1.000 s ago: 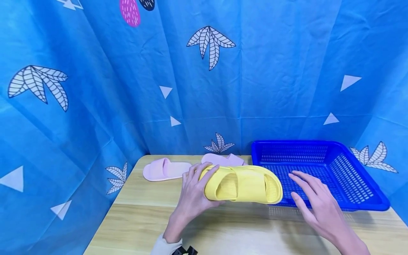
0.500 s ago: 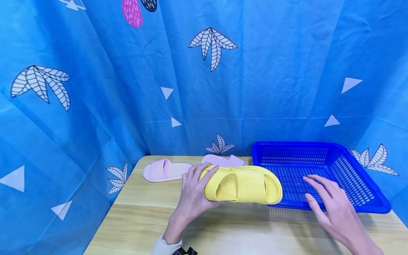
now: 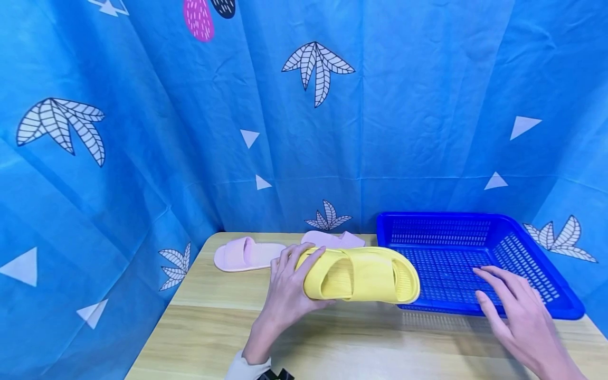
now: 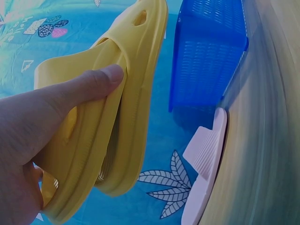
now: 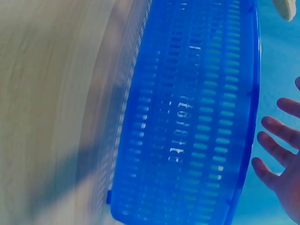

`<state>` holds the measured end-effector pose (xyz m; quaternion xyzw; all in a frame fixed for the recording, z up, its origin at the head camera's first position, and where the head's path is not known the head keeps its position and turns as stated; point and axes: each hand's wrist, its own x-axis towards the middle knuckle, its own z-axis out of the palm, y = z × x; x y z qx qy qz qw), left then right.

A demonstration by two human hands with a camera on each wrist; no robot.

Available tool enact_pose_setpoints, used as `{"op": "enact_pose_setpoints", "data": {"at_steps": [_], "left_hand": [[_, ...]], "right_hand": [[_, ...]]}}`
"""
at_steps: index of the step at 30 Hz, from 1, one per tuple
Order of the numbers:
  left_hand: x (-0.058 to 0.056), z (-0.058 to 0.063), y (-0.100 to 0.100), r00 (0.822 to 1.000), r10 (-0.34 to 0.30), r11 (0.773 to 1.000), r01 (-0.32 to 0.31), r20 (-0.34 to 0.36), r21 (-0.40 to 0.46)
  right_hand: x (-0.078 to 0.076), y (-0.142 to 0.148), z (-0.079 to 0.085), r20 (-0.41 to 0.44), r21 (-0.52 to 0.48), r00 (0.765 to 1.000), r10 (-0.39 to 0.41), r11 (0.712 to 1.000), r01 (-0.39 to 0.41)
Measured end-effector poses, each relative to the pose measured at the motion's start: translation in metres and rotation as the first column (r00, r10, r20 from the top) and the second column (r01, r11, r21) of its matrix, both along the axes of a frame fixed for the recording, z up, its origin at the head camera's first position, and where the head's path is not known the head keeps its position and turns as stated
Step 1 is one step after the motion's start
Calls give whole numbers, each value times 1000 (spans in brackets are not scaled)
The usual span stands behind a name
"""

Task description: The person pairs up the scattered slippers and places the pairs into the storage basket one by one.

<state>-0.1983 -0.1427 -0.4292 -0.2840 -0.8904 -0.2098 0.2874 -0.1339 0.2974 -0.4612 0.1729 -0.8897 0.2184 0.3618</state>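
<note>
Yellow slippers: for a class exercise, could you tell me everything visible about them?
The two yellow slippers look like smooth moulded foam, with broad overlapping straps; ridged footbed shows at one open end. They are held together above the table, partly hiding the blue basket in the head view. The person's left grip clasps the opposite end, its thumb across one slipper.

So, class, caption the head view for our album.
Left hand grips yellow slide sandals, pink slides behind; empty right hand hovers near a blue perforated basket.

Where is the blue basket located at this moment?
In the head view, the blue basket stands at the right side of the table, right of the yellow slippers and near the right hand.
</note>
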Motion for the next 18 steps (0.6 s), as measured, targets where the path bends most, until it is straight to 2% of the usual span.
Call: {"op": "enact_pose_setpoints", "data": {"at_steps": [4,18], "left_hand": [[1,0,0,1000,0,1000,0,9,1],[0,0,-1,1000,1,1000,-1,14,4]], "right_hand": [[0,7,-3,-8,-3,1000,-8,1000,8],[4,23,-9,58,-3,996,-74,997,74]]}}
